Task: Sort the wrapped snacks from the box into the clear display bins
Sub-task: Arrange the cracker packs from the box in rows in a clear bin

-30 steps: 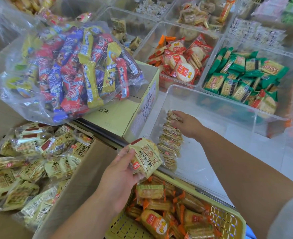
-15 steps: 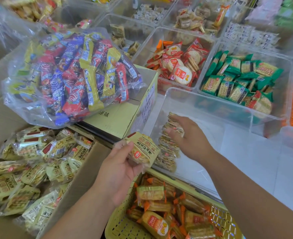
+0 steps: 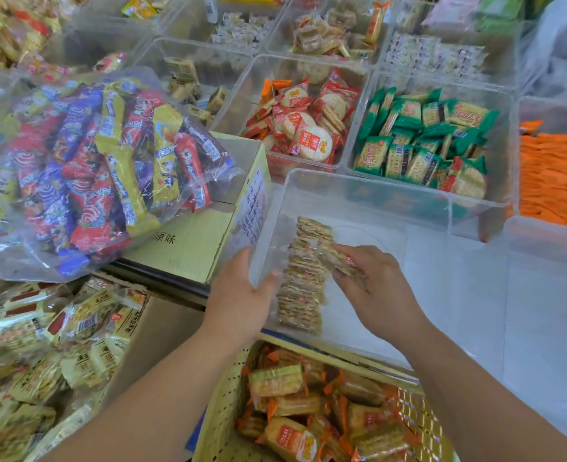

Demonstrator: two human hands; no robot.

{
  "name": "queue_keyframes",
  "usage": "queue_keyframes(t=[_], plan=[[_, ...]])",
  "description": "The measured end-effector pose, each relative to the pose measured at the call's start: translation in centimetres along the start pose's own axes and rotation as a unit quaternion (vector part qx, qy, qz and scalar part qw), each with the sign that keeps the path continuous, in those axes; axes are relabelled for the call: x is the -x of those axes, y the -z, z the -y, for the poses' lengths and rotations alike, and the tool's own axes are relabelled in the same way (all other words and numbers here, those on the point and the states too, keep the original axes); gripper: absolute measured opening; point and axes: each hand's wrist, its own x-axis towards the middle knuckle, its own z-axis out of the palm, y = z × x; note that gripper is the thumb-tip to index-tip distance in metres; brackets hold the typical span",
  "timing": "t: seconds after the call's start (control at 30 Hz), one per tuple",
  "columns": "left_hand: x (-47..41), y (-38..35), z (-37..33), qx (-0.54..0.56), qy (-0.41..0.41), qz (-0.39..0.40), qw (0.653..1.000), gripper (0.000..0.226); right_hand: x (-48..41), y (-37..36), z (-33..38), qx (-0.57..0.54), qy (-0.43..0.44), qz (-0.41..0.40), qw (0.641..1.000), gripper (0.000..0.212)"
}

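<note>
A cardboard box (image 3: 162, 325) at lower left holds several pale yellow wrapped snacks (image 3: 75, 328). In front of me stands a clear display bin (image 3: 375, 190) with a row of the same snacks (image 3: 303, 285) standing on edge along its left side. My right hand (image 3: 382, 295) is inside the bin and pinches one snack packet (image 3: 337, 260) beside the row, near its far end. My left hand (image 3: 242, 298) holds nothing; its fingers are relaxed and lie against the bin's near left wall.
A clear bag of colourful bars (image 3: 85, 168) lies on a yellow carton (image 3: 188, 248) left of the bin. A yellow perforated basket (image 3: 222, 411) of orange-wrapped snacks sits below. Bins of red (image 3: 305, 128), green (image 3: 422, 145) and orange (image 3: 555, 178) snacks stand behind.
The packet that my left hand held has passed to my right hand, which now holds it inside the bin. My left hand has moved up to the bin's wall, empty.
</note>
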Motion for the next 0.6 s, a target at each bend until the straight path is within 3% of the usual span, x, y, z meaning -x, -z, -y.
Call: queue_keyframes(t=[0.13, 0.2, 0.43, 0.6], plan=[[-3.4, -1.2, 0.6, -0.093, 0.088, 0.134, 0.983, 0.082, -1.2, 1.6, -3.0, 0.012, -0.070, -0.041, 0.997, 0.035], [-4.4, -1.8, 0.6, -0.128, 0.086, 0.174, 0.973, 0.079, -2.2, 2.2, -4.0, 0.015, -0.089, -0.049, 0.995, 0.033], [-5.6, -3.6, 0.7, -0.109, 0.041, 0.228, 0.967, 0.080, -8.6, 2.6, -6.3, -0.006, -0.130, -0.042, 0.991, 0.030], [-6.2, -5.0, 1.1, -0.087, 0.038, 0.235, 0.967, 0.077, -12.6, 1.0, -8.0, 0.038, -0.141, 0.037, 0.989, 0.038]])
